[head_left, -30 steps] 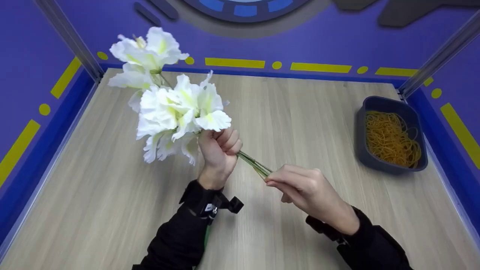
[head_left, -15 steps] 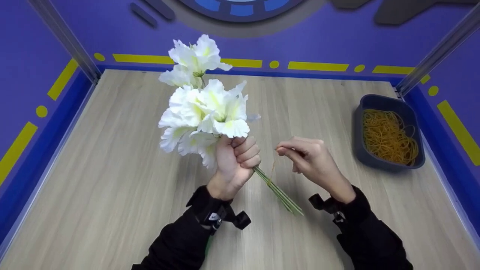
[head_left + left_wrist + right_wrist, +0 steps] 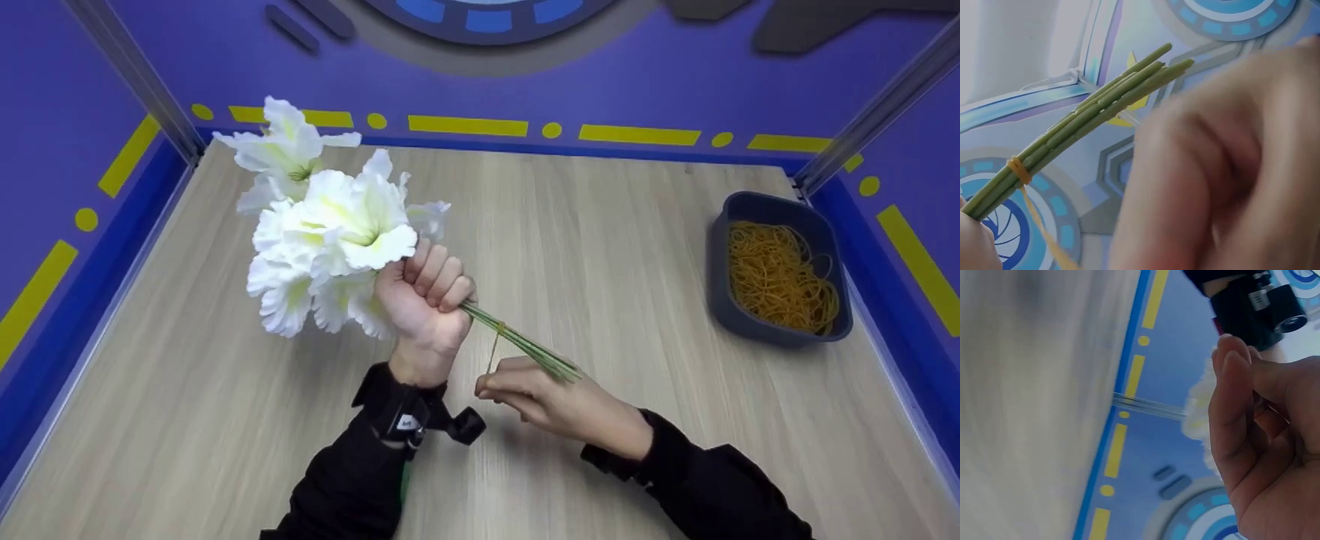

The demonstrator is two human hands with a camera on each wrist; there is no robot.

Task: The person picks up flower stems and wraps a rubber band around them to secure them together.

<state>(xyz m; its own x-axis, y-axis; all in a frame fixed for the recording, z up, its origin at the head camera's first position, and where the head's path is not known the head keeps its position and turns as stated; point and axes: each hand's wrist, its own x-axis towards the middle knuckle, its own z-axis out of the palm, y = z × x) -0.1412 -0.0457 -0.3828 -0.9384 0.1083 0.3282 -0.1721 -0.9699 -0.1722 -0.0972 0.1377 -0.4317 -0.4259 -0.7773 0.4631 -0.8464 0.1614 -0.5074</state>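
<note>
A bunch of white artificial flowers (image 3: 330, 232) leans to the upper left, its green stems (image 3: 532, 349) slanting down to the right. My left hand (image 3: 427, 307) grips the stems just under the blooms. Around the stems, below that fist, sits a wound rubber band (image 3: 1019, 170); one loop of it is stretched away. My right hand (image 3: 555, 397) pinches the end of this loop between thumb and fingertips, below the stems. In the right wrist view the pinching fingers (image 3: 1233, 388) show, but the band itself cannot be made out there.
A dark grey bin (image 3: 780, 330) full of loose rubber bands (image 3: 780, 277) stands at the right of the wooden table (image 3: 600, 247). Blue-purple panels (image 3: 615, 82) with yellow marks enclose the back and sides.
The bunch swung right, then back left with my left hand. My right hand rose with the stretched band beside the stems, then passed down and left beneath them.
</note>
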